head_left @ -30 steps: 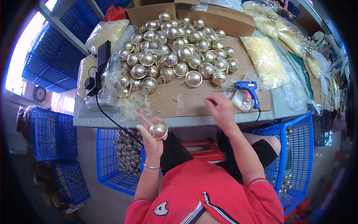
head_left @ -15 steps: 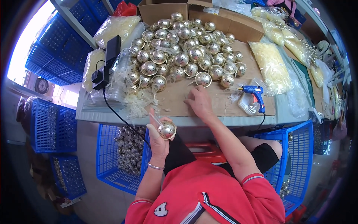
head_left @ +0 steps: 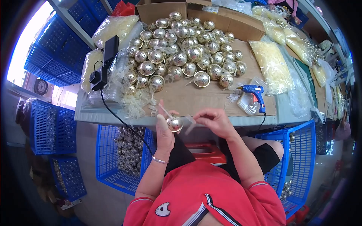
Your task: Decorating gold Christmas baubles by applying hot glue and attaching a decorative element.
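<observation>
My left hand (head_left: 164,137) is closed around a shiny gold-silver ball (head_left: 174,124) with dark markings, held just off the table's front edge. A narrow whitish strip lies across its fingers, against the ball. Close by on the right, my right hand (head_left: 218,122) pinches a translucent strip (head_left: 190,126) that hangs beside the ball. Whether this strip touches the ball I cannot tell. Many similar balls (head_left: 194,54) are heaped on the cardboard-covered table, and one ball (head_left: 201,79) sits at the heap's near edge.
A blue glue gun (head_left: 253,90) rests on a clear plastic tray at the right. Bags of pale strips (head_left: 272,66) flank the heap, with a cardboard box (head_left: 226,22) behind. A black cable (head_left: 117,116) hangs at left. Blue crates (head_left: 101,158) stand below the table.
My right hand has drawn back from the ball at the heap's near edge to beside my left hand, and now holds a translucent strip. My left hand has shifted slightly right with its ball.
</observation>
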